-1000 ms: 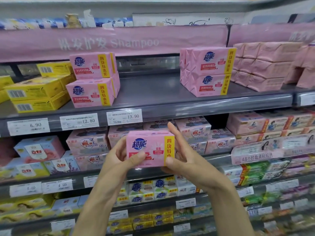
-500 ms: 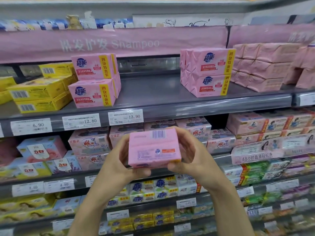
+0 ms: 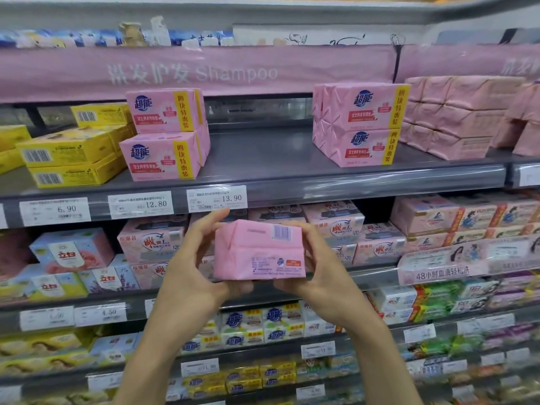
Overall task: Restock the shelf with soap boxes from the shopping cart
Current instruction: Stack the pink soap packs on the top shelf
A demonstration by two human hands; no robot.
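A pink soap box (image 3: 258,249) is held in front of me, below the grey shelf (image 3: 263,159), its barcode side and small-print side facing me. My left hand (image 3: 193,267) grips its left end, thumb under the front, fingers behind. My right hand (image 3: 324,273) grips the right end the same way. On the shelf, two matching pink boxes (image 3: 165,138) stand stacked at the left and another stack of pink boxes (image 3: 361,124) at the right, with bare shelf between them. The shopping cart is out of view.
Yellow boxes (image 3: 70,150) sit at the shelf's far left, plain pink packs (image 3: 455,118) at the far right. A pink Shampoo banner (image 3: 193,73) hangs above. Price tags (image 3: 216,198) line the shelf edge. Lower shelves are packed with other soaps.
Both hands have turned the pink box over: its printed front faced me at first, now the barcode and back sides show. The box stays at about the same height.
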